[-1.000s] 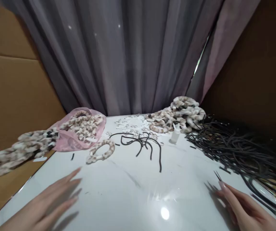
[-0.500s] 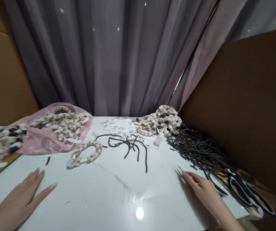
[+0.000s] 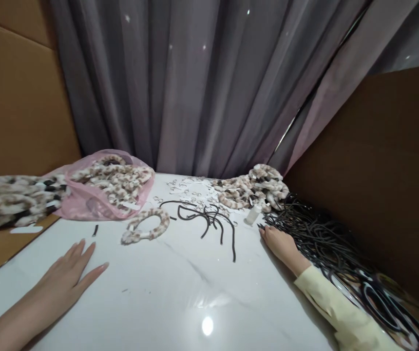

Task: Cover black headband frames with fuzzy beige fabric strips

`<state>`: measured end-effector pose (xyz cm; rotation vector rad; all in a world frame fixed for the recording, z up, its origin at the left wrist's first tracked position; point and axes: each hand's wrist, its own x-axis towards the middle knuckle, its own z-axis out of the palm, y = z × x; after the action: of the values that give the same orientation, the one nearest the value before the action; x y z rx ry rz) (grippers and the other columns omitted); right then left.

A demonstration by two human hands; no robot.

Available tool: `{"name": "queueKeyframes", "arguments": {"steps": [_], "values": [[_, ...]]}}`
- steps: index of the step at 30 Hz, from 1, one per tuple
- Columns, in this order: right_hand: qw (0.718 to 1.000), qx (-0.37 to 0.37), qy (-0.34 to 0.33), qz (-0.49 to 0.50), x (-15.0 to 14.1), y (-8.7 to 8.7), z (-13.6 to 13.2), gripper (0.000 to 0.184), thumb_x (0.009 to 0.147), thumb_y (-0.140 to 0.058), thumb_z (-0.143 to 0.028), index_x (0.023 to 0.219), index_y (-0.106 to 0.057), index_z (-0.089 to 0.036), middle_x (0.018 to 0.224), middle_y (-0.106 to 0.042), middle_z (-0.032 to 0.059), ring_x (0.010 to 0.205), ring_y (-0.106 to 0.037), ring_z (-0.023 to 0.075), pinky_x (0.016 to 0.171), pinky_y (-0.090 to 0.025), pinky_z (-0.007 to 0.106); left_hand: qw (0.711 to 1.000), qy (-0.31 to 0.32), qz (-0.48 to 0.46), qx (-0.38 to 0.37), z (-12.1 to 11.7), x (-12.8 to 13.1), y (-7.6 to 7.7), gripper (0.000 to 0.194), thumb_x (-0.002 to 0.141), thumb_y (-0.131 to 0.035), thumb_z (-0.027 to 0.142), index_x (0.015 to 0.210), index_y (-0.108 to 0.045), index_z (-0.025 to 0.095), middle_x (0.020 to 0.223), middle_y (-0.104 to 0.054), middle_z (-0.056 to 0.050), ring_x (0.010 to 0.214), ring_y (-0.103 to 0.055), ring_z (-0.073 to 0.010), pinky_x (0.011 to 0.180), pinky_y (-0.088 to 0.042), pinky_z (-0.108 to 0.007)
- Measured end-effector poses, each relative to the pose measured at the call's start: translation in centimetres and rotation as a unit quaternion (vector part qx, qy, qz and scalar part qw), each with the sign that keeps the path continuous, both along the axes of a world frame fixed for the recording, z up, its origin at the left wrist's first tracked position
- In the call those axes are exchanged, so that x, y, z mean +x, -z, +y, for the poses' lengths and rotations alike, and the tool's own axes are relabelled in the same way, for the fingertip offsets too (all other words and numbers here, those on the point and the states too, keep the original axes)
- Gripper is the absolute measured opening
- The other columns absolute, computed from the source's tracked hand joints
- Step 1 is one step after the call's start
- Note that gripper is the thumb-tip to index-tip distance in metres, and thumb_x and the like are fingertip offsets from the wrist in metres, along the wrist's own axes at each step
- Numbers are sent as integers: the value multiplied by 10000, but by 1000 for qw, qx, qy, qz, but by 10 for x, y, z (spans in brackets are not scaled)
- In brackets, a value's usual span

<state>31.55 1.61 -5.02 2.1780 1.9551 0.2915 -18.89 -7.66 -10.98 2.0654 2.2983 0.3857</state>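
My left hand [image 3: 65,275] lies with fingers stretched out over the white tabletop [image 3: 151,312], just below a short black strip [image 3: 95,230]. Closed in a pinch, my right hand [image 3: 280,243] is at the near edge of the black cord pile, beside a small clear bottle [image 3: 254,214]. Thin dark tips, which look like tweezers [image 3: 261,226], stick out from its fingers; the rest is hidden by the hand. A furry brown-and-white ring [image 3: 163,222] lies between my hands, with several cut black cords [image 3: 233,243] to its right.
A pink plastic bag [image 3: 81,207] of furry rings stands at the left, beside more furry rings [image 3: 15,195]. Another furry heap [image 3: 268,180] sits at the back right. Small metal rings [image 3: 195,195] are scattered at the back. Black cords [image 3: 326,234] fill the right side. Cardboard walls [image 3: 15,97] flank the table.
My right hand has reached forward and left to beside the bottle, and its sleeve now shows. My left hand stays low on the left, now flatter. The camera view has shifted.
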Motion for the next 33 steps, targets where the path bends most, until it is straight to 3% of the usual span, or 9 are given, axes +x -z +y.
{"name": "queueKeyframes", "arguments": {"steps": [8,13,15,17,21,23,26,29,33], "values": [[997,-10,-32,-66,-34,-15,-5,296,844,-396,-26,845,-689,-66,890,-658,225,840,-679,311,600,-479,317,999,-1,-15,-47,-2,7,-7,755,824,-297,571,1380,-368,65,1471,-255,-162,1370,-199,-317,1085,-268,-475],[992,-22,-105,-69,-94,-36,-20,244,804,-448,-1,721,-674,-43,752,-666,216,727,-678,318,555,-468,325,998,-7,-19,-52,-4,13,-17,728,832,-326,555,1380,-374,77,1469,-267,-160,1360,-233,-330,1070,-293,-471],[983,-20,-179,-43,-128,-44,-22,219,870,-446,-96,858,-664,-96,818,-679,162,748,-674,260,578,-467,289,999,-6,-17,-49,-5,14,-19,712,837,-334,540,1374,-385,76,1463,-278,-165,1356,-242,-331,1065,-298,-474],[964,-19,-267,-10,-165,-49,-22,205,914,-440,-209,966,-628,-148,914,-672,124,853,-650,231,628,-465,268,999,-2,-19,-45,-6,14,-20,704,842,-330,534,1373,-385,75,1461,-276,-169,1355,-245,-330,1064,-300,-478],[849,10,-519,96,-230,-42,-12,156,885,-513,-235,956,-611,-136,967,-638,118,919,-575,227,771,-440,313,998,2,-26,-54,-7,14,-19,720,846,-308,544,1382,-362,66,1468,-240,-172,1362,-220,-323,1073,-285,-480],[815,25,-568,114,-254,-31,-3,147,861,-539,-221,946,-608,-123,966,-622,122,935,-541,236,804,-420,340,999,5,-27,-42,-5,14,-16,712,844,-322,541,1370,-386,65,1458,-259,-180,1358,-226,-328,1069,-288,-491],[805,25,-580,121,-276,-15,11,93,834,-540,-150,838,-627,-121,889,-625,109,883,-532,222,786,-410,336,999,10,-29,-31,-6,15,-17,698,849,-348,529,1360,-398,56,1451,-266,-196,1358,-222,-329,1068,-288,-496],[808,29,-573,134,-279,-8,19,116,808,-536,-100,738,-627,-120,801,-625,100,824,-532,211,768,-400,331,994,23,-59,-94,-15,21,-37,736,852,-360,542,1399,-311,52,1473,-166,-203,1369,-162,-343,1065,-278,-501],[812,39,-557,168,-258,-17,18,121,804,-547,-99,710,-616,-134,753,-627,80,793,-532,195,761,-398,314,925,234,-184,-236,-28,39,-85,664,832,-424,587,1406,-305,275,1510,-128,-31,1385,-166,-267,1099,-239,-372]]}}
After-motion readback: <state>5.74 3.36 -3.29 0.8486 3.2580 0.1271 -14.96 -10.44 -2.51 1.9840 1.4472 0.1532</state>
